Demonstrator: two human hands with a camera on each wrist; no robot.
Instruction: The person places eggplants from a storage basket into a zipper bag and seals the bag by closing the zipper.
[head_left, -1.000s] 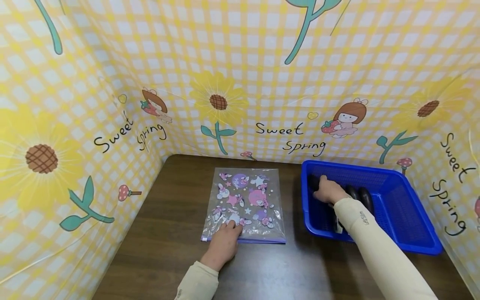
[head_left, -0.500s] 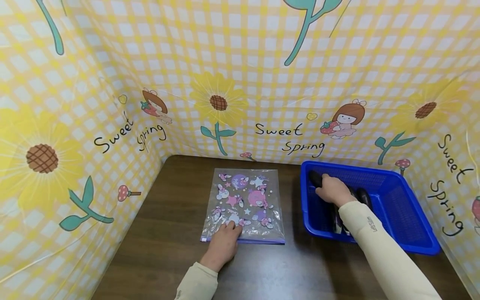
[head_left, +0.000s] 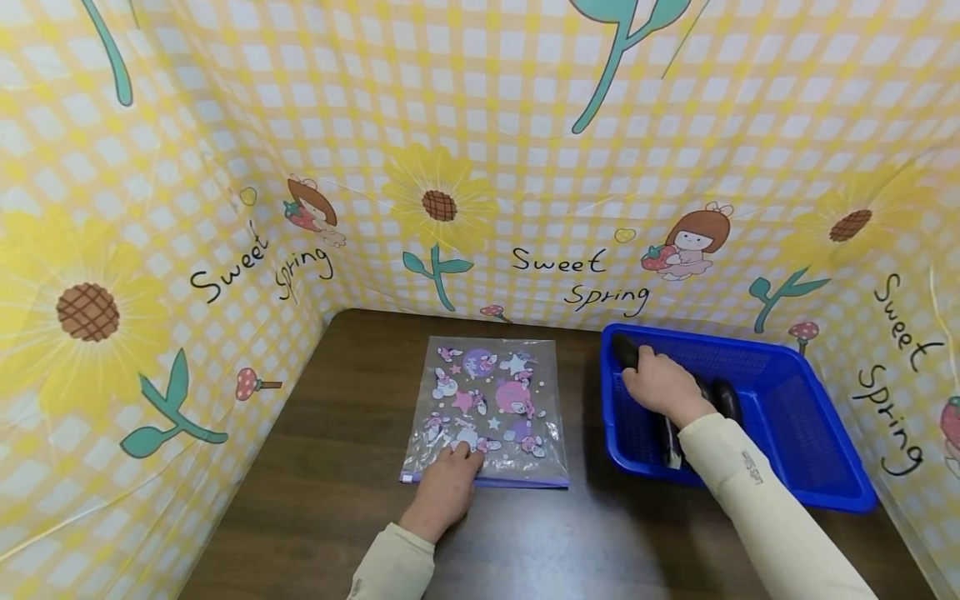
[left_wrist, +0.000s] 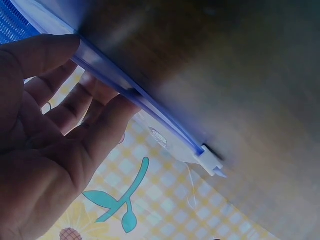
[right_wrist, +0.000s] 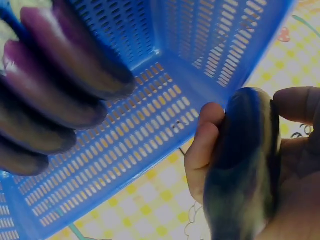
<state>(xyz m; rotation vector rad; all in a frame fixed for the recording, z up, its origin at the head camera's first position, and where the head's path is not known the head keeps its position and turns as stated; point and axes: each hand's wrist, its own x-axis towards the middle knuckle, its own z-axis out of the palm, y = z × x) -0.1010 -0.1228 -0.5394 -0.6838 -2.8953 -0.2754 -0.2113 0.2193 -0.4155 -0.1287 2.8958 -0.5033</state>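
My left hand (head_left: 444, 490) rests on the zip edge of a clear, pink-and-purple printed zip bag (head_left: 495, 400). In the left wrist view its fingertips touch the purple zip strip (left_wrist: 167, 122), near the white slider (left_wrist: 209, 160). With my right hand (head_left: 663, 387) I grip a dark eggplant (head_left: 626, 350) over the left side of the blue basket (head_left: 843, 492). The right wrist view shows thumb and fingers wrapped around this eggplant (right_wrist: 245, 155). Several more eggplants (right_wrist: 80, 50) lie side by side in the basket, partly hidden by my right hand in the head view.
The brown wooden table (head_left: 315, 433) holds the bag at its middle and the basket to the right. A yellow checked cloth (head_left: 525, 167) with flowers stands as walls behind and at both sides. The basket's rim (head_left: 738, 333) is raised.
My right hand has lifted the eggplant, which now shows higher beside the basket's left rim. Another eggplant beneath has come into view. The left hand and bag stay put.
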